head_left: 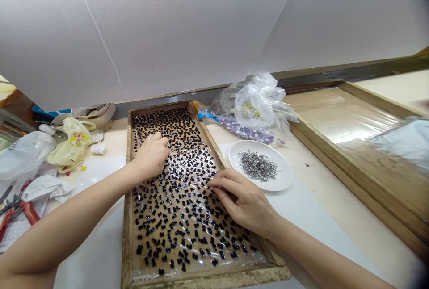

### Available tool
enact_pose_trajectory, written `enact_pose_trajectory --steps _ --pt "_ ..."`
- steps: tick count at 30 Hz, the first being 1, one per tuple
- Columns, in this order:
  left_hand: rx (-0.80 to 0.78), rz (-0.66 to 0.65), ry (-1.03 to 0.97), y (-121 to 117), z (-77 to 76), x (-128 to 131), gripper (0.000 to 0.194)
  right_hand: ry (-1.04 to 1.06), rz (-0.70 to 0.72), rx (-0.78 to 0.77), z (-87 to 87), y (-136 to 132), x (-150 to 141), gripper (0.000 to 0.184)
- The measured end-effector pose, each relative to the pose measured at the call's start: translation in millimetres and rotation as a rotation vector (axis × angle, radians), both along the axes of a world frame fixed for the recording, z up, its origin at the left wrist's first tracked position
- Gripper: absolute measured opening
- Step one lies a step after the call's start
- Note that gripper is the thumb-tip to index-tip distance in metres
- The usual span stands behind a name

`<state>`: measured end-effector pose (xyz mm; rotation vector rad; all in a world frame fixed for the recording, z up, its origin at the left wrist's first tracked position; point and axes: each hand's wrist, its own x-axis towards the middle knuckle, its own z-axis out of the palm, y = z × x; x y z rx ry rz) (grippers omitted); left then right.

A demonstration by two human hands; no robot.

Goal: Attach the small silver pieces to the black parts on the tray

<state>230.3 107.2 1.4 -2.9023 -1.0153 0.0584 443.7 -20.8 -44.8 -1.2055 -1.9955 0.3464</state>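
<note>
A wooden-framed tray, lined with clear plastic film, lies lengthwise before me. Many small glossy black pieces are scattered across the film. Over the tray's left half, my left hand is curled closed, its fingertips turned away and hidden. My right hand reaches across the right rim with thumb and forefinger pinched together low over the black pieces. Whatever those fingertips hold is too small to name. Just beyond my right hand, a white plate carries a heap of thin metal pins.
Clear plastic bags and a purple-patterned packet lie behind the plate. Another film-covered wooden frame stands at right. At left are a yellow bag, red-handled pliers and crumpled tissue. A pale panel rises behind.
</note>
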Motion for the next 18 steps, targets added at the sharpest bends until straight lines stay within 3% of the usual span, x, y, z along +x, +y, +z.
enact_pose_trajectory --steps 18 --pt "-0.01 0.03 -0.044 -0.6 -2.9 0.9 0.029 0.009 0.006 -0.012 -1.5 0.4 0.3 0.019"
